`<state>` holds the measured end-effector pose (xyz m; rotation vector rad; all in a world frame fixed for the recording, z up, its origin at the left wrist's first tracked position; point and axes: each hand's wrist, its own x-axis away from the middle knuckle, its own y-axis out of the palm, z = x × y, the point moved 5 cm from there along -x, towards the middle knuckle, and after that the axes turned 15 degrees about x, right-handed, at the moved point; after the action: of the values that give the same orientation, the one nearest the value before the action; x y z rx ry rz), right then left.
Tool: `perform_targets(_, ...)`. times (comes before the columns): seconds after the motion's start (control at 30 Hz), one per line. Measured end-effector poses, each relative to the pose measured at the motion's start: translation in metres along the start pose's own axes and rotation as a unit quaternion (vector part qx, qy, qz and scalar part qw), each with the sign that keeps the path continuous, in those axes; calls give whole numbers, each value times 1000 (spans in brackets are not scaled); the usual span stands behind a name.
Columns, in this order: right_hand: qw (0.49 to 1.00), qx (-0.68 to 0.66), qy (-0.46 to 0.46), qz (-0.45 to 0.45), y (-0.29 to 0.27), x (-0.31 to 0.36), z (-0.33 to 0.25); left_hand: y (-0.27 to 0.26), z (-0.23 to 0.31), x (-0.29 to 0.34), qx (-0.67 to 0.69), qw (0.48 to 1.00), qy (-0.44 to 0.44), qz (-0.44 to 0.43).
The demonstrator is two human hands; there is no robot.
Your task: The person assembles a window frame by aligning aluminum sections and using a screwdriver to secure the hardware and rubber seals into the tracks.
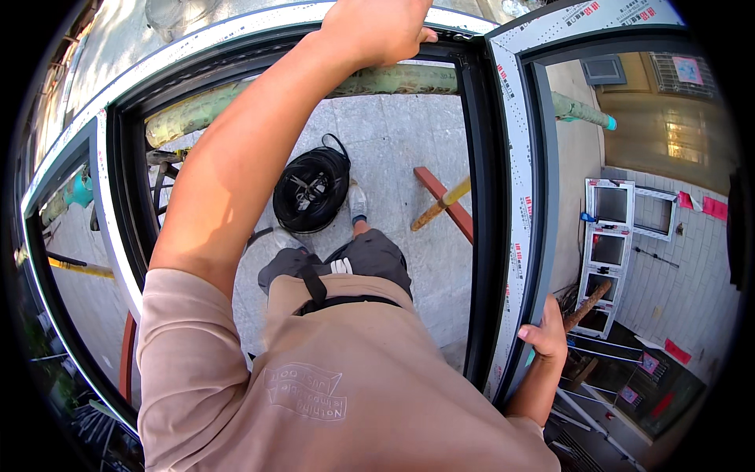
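Note:
A large window frame (515, 236) with dark inner edges and white, printed protective film surrounds my body, split into several openings. My left hand (376, 30) reaches far forward to the frame's far bar, near the corner of the middle opening. Its fingers are curled in, and the picture's top edge cuts part of it off; whatever it may hold is hidden. At the lower right, my right hand (544, 338) grips the right upright, its thumb against the near side and its other fingers partly hidden.
By my feet lies a round black coil (311, 189) with a loop on top. A greenish pole (417, 80) runs under the frame's far bar. A red-brown bar (443, 203) crosses a yellow pole on the right. Smaller white frames (607, 250) and metal profiles lie farther right.

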<state>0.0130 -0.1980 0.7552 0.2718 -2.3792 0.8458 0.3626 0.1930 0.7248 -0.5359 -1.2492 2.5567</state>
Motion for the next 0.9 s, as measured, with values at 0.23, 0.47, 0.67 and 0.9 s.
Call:
perform_targets(0.23, 1000, 2, -7, -20, -4, -9, -8, 1, -8, -8, -8, 1000, -3, 1)
perform_targets(0.47, 997, -7, 31, -70, -11, -7, -4, 3, -8, 0, 0, 1000, 5, 25)
perform_targets(0.67, 984, 113, -82, 112, -9, -47, -115, 2, -8, -1, 11, 1000, -17, 17)
perform_targets(0.9, 884, 325, -231, 243, 5, -147, -204, 4, -18, -6, 17, 999, 38, -8)
